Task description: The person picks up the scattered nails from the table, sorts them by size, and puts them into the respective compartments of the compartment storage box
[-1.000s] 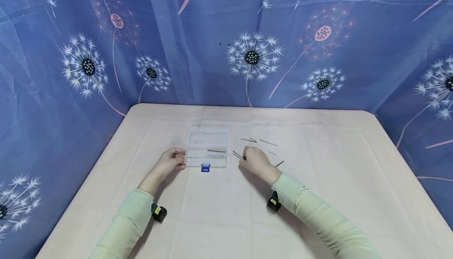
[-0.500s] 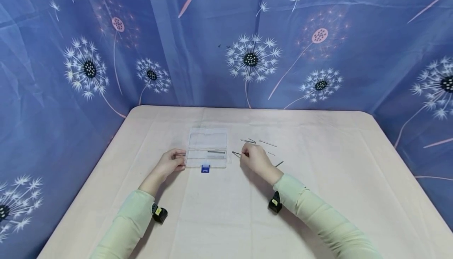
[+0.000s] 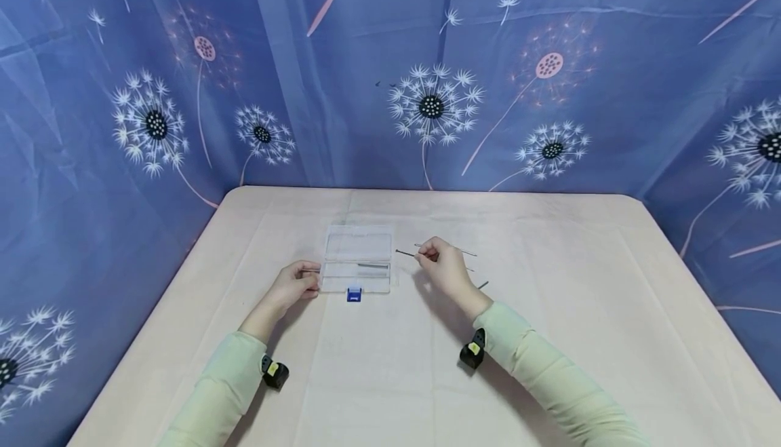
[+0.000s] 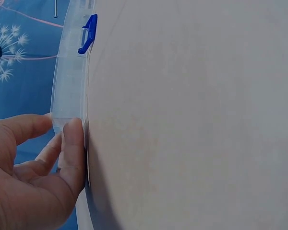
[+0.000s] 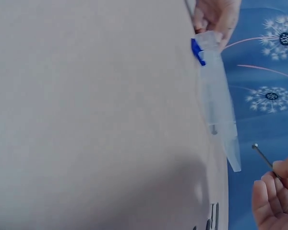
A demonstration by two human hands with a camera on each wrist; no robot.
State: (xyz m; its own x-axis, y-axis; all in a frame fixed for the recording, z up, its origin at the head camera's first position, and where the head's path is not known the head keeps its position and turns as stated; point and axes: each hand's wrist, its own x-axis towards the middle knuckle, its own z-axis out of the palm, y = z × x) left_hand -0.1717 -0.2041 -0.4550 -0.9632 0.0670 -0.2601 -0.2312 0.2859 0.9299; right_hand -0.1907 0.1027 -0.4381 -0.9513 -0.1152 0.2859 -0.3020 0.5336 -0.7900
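Right-hand grip (image 3: 446,270), closed in a pinch, holds a nail (image 3: 405,253) right of the clear box (image 3: 335,285) pinched by the left-hand grip (image 3: 290,287); likely light, stiff and slippery, the nail suits mid-shank holding.

The head view is bright; the wrist views are dimmer, the right with a blurry-edged shadow (image 5: 163,191) near the clear plastic box (image 5: 217,91).

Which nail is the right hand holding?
The nail with its head toward the clear plastic box, pinched in the right hand. It is held up off the table; the other nails near that hand lie down.
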